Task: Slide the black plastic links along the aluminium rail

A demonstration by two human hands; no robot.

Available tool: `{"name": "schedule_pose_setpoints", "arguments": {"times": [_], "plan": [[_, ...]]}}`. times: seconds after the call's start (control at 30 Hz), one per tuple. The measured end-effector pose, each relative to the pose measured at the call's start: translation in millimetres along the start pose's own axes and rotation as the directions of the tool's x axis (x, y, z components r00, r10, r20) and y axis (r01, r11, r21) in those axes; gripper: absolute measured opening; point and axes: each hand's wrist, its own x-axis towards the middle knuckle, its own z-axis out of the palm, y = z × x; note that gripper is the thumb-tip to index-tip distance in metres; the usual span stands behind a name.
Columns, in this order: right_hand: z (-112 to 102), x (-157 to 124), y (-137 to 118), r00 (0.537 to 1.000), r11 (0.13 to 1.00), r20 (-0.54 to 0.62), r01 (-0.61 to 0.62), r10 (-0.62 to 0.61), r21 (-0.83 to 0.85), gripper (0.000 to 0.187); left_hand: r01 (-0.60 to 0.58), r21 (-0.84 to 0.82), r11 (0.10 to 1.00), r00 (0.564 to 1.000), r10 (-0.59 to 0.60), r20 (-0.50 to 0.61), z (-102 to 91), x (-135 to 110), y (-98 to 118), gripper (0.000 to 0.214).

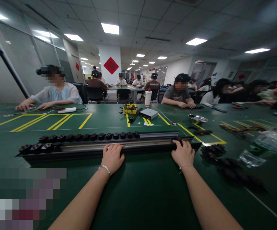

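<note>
A long black channel rail [81, 156] lies across the green table in front of me. Small black round-topped blocks stand in a row [94, 136] along its far track, and a few more blocks [36, 148] sit at the left end of its near track. My left hand [113, 156] is curled over the near wall at mid-length, its thumb apart. At the rail's right end, the fingers of my right hand [183, 152] close around a small black block [178, 138], mostly hidden by them. Loose black blocks [214, 150] lie in a chain to the right.
A water bottle [264, 147], a metal bowl [197, 118] and a wire bundle [241, 130] are on the right. Beyond the rail are a grey box [148, 113], a yellow item with black cable [130, 109] and a white cup [148, 98]. People sit across the table.
</note>
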Motion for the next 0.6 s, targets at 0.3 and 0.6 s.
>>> {"name": "schedule_pose_setpoints", "arguments": {"times": [0.3, 0.6], "plan": [[-0.9, 1.1, 0.2, 1.0, 1.0, 0.014, 0.0, 0.0, 0.013, 0.048, -0.015, 0.006, 1.0, 1.0, 0.015, -0.006, 1.3, -0.2, -1.1, 0.029], [0.4, 0.6, 0.6, 1.0, 1.0, 0.012, -0.016, 0.016, -0.005, 0.049, -0.016, 0.01, 1.0, 1.0, 0.016, -0.012, 1.9, 0.1, -1.2, 0.029]]}}
